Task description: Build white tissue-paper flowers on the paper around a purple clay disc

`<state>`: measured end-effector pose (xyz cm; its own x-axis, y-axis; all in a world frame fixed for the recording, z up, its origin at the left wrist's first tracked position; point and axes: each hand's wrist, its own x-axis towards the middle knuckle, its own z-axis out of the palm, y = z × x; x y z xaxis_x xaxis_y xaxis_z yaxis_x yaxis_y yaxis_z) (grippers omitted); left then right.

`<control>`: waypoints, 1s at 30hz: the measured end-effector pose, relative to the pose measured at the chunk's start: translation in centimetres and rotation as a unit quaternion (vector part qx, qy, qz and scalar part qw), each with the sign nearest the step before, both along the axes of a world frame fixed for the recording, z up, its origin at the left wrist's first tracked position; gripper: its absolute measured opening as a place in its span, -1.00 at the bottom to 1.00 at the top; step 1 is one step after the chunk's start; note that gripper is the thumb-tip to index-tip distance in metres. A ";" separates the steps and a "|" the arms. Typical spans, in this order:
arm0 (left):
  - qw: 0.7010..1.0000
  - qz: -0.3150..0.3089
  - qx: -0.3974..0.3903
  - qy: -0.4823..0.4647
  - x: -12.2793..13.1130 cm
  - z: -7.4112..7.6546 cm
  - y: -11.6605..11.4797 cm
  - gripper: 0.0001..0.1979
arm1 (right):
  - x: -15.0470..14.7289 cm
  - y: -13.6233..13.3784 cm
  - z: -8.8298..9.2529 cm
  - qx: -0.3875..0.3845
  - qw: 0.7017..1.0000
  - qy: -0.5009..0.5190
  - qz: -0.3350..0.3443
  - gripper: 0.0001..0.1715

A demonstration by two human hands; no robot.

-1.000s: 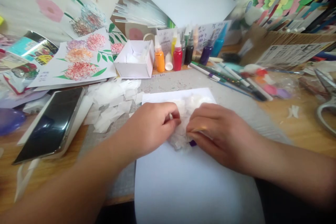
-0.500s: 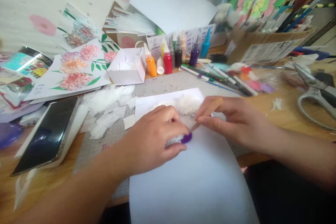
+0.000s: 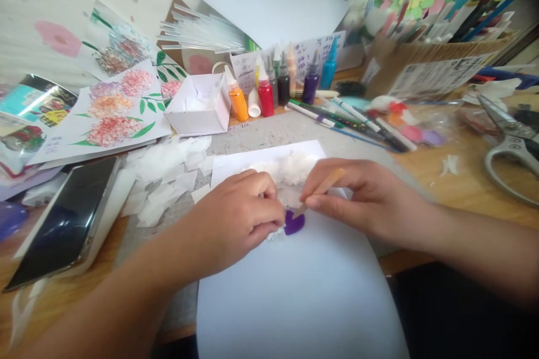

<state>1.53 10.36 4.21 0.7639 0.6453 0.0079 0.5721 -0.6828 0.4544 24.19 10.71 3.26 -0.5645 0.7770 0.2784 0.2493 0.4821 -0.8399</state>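
My right hand [image 3: 353, 196] pinches a flat wooden stick [image 3: 327, 183], its lower end at a glossy purple patch [image 3: 295, 224] that looks like paint or a petal shape. My left hand [image 3: 242, 210] is closed, thumb against bent fingers, at the patch's left edge. A scrap of thin white paper [image 3: 274, 234] shows under its fingertips, mostly hidden. Below both hands lies a large white sheet [image 3: 290, 291]. Fluffy white ruffled clusters [image 3: 297, 165] sit on it just beyond my fingers.
White paper squares [image 3: 164, 188] are heaped left of the sheet, beside a phone [image 3: 63, 219]. Paint bottles [image 3: 265, 95], an open white box [image 3: 197, 112] and pens [image 3: 353, 123] stand or lie behind. Scissors [image 3: 511, 151] lie at right, flower pictures [image 3: 113, 106] at left.
My left thumb and fingers have closed together, and more of the purple patch shows. The stick in my right hand has come lower and left over it. The view has shifted slightly right.
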 end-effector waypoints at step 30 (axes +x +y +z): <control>0.932 0.336 0.074 0.118 -8.4 -0.5 5.5 -0.70 | 1.2 -0.8 -0.5 0.112 0.992 0.012 -0.062 -0.89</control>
<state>-6.91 15.87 3.71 0.1804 0.9834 0.0177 0.9649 -0.1804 0.1907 25.41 9.86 2.76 -0.4601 0.7572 0.4636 0.2989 0.6237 -0.7222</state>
